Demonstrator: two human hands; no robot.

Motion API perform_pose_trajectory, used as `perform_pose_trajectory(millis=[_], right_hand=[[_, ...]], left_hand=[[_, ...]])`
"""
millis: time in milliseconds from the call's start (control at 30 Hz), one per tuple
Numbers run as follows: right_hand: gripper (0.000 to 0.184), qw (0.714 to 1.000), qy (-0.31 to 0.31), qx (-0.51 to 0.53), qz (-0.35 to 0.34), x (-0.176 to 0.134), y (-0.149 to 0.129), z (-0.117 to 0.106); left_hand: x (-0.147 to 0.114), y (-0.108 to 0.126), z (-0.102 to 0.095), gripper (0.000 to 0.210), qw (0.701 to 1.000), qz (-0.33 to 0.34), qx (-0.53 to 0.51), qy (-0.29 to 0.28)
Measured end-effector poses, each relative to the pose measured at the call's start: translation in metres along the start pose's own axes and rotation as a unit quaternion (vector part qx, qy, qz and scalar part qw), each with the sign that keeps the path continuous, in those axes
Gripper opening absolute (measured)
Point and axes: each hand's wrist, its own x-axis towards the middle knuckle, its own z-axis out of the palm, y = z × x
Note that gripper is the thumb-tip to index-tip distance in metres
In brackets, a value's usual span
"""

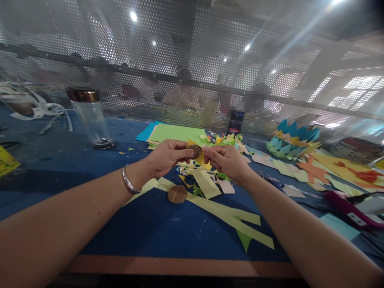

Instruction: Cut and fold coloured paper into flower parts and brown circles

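Note:
My left hand [169, 157] pinches a small brown disc [195, 150] together with a piece of yellow paper [205, 162]. From the other side, my right hand [226, 161] grips the yellow paper between thumb and fingers, close against the disc. Both hands are raised a little above the table. Below them lies a second round brown disc [177, 194], resting by long pale green paper strips [223, 212]. Cut scraps and a pale green paper piece [207, 183] are scattered beneath my hands. The far side of the held paper is hidden by my fingers.
A clear bottle [93, 120] with a brown lid stands at the left. Green paper sheets [177, 134] lie behind my hands. At right are a zigzag paper crown [294, 138], scissors [271, 180], orange paper pieces [313, 170] and a purple tool [349, 210] with cables. A perforated screen [192, 52] rises behind the table.

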Motion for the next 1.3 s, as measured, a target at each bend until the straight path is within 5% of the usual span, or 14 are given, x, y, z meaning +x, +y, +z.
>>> perform_pose_trajectory(millis=[333, 767, 1133, 1300], right_hand=[[0.049, 1.000, -0.008, -0.009, -0.016, 0.0010, 0.0019, -0.0008], [0.050, 1.000, -0.004, -0.022, -0.016, 0.0003, 0.0014, -0.0030], [0.049, 1.000, 0.002, 0.010, 0.013, 0.0012, -0.0001, -0.0027], [0.048, 0.999, 0.037, 0.037, -0.002, 0.0021, 0.0005, -0.0032]], left_hand=[[0.0002, -0.0008, -0.0009, 0.015, 0.996, 0.056, 0.064, -0.006], [-0.0005, -0.0010, -0.0013, 0.014, 0.996, 0.039, 0.066, -0.035], [0.0007, 0.0023, 0.0024, 0.013, 0.999, 0.017, 0.014, 0.046], [0.0003, 0.0005, 0.0019, 0.014, 0.998, 0.011, 0.052, 0.041]])
